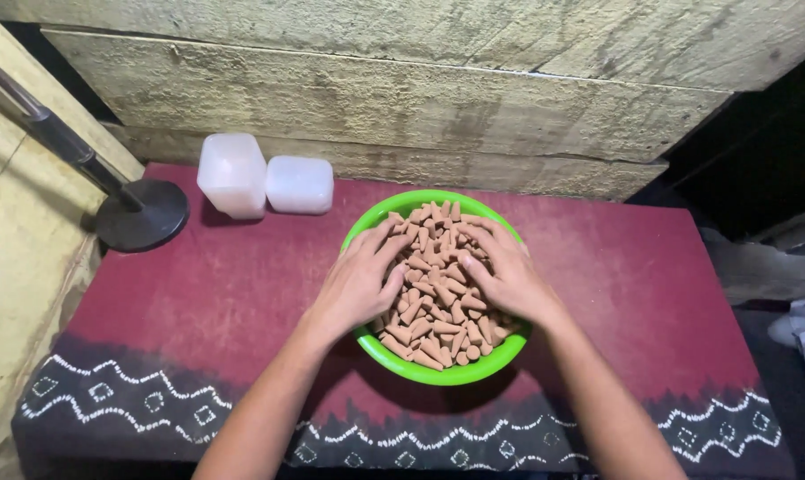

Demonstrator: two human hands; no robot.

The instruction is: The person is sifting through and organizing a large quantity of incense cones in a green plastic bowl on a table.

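Resting both of my hands on the heap, I have my left hand [360, 283] on the left slope of the small tan cones [438, 307] and my right hand [502, 274] on the right slope, both inside the green bowl [438, 373] that sits near the middle of the desk [207, 293]. My fingers [393, 240] on the left are spread loosely and point up and inward; those on the right lie flatter, angled toward the left ones, and neither set is closed around anything that I can see. The cones lie directly under and between my palms, so there is no reach to speak of: the strip of pile showing between my hands runs away from me, from the near rim to the far one. The cones themselves point every which way (no common long axis to line up with). Neither hand is nearer; both touch the heap. At the far left of the desk stand two translucent white containers [264, 182], just beside each other, and a round black stand base [143, 213] with its pole leaning off to the left, all well apart from the bowl.
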